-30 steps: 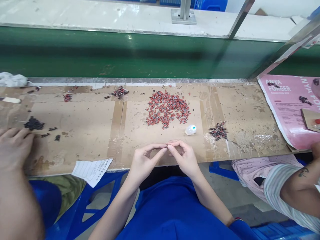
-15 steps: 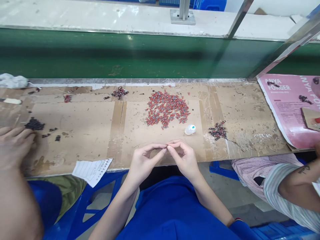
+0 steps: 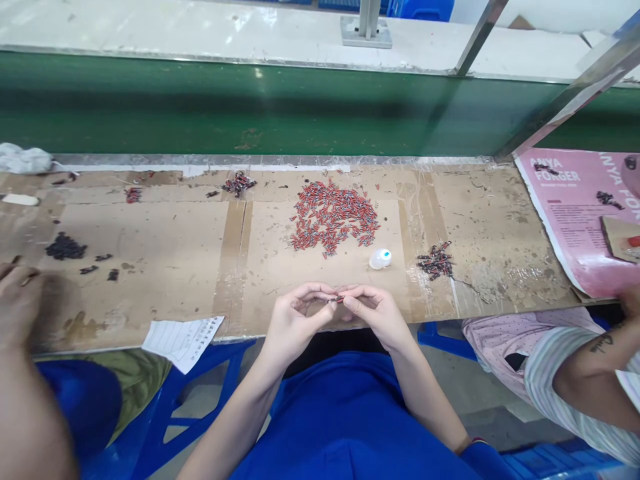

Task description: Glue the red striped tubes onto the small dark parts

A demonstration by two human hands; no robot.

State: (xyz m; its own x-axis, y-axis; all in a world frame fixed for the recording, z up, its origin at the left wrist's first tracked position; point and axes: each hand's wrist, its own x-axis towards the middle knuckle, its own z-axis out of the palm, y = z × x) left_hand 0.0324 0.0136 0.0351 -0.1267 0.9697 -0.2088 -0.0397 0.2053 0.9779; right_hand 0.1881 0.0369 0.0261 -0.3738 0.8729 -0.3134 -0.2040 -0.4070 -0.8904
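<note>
My left hand (image 3: 300, 317) and my right hand (image 3: 376, 313) meet in front of me, just above the near edge of the cardboard-covered bench. Between their fingertips is a small red-and-black part (image 3: 339, 299), pinched from both sides; its exact kind is too small to make out. Beyond the hands lies a wide heap of small red parts with dark ends (image 3: 335, 215). A small white bottle with a blue tip (image 3: 381, 259) is close to my right hand. Farther right sits a pile of dark red-and-black parts (image 3: 436, 261).
Another pile of dark parts (image 3: 239, 185) lies at the back, and black pieces (image 3: 65, 247) are at left beside a co-worker's hand (image 3: 19, 293). A paper sheet (image 3: 184, 341) overhangs the front edge. At right, a pink poster (image 3: 565, 213) lies near another person's arm (image 3: 595, 360).
My fingertips have moved slightly apart and the red-and-black part now shows between them. The co-worker's hand at left has drawn away leftward from the black pieces.
</note>
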